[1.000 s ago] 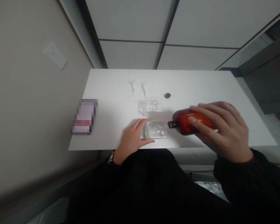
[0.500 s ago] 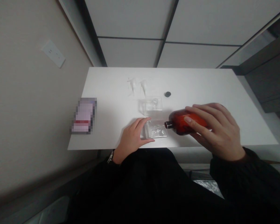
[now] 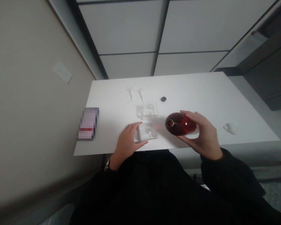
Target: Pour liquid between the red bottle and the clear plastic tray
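Note:
A reddish-brown bottle (image 3: pixel 188 125) is in my right hand (image 3: pixel 204 134), its fingers and thumb wrapped round the body. Its uncapped mouth points up toward me and a little left. To the left, my left hand (image 3: pixel 127 139) steadies a small clear plastic box (image 3: pixel 148 137) between thumb and fingers. Clear contents show in the box, but I cannot tell whether they are liquid. Just behind stands a second clear box (image 3: pixel 152 110) with a round clear shape in it. A dark round cap (image 3: pixel 163 99) lies on the white table (image 3: pixel 192 87) behind the bottle.
Two small whitish, translucent pieces (image 3: pixel 131 92) lie at the back left. A pixelated pink and dark item (image 3: pixel 87 124) is by the left edge. Something crumpled and white (image 3: pixel 230 128) lies at the right. The wall with a socket (image 3: pixel 63 72) closes off the left side.
My right hand has turned the bottle from lying sideways over the box to nearly upright, its mouth now away from the box. My left hand stays at the box. The view has shifted.

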